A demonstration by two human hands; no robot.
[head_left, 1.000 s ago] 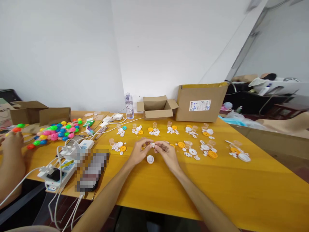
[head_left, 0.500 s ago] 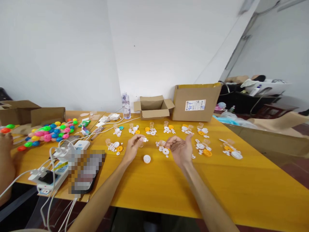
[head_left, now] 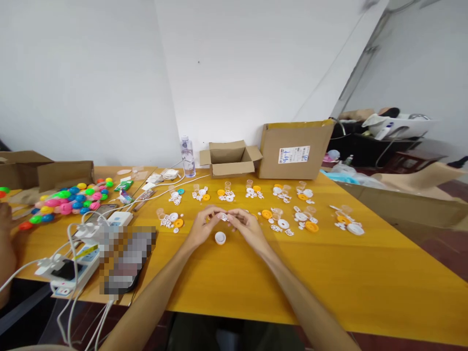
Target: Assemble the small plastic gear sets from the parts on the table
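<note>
My left hand (head_left: 202, 227) and my right hand (head_left: 251, 231) meet fingertip to fingertip above the table. Between their pinched fingers is a small white perforated plastic piece (head_left: 224, 217), partly covered by the thumbs. Just below them on the wood rests a round white cap (head_left: 220, 238) with a trace of orange at its lower edge. Right of my right hand lie a white ring (head_left: 282, 224), an orange ring (head_left: 266, 214) and a clear plastic cup (head_left: 277, 214). Part of that group is hidden behind the right hand.
Similar piles of parts (head_left: 170, 219) stand in two rows. Behind are a water bottle (head_left: 188, 158), an open carton (head_left: 234, 169) and a large box (head_left: 294, 156). Colourful plastic balls (head_left: 66, 207), a power strip (head_left: 109, 239), cables and a phone (head_left: 132, 261) occupy the left. Another person's arm (head_left: 6, 243) shows there.
My right hand has moved left from an open pose and closed its fingers on the white piece beside my left hand. The clear cup seen at my left hand is now hidden.
</note>
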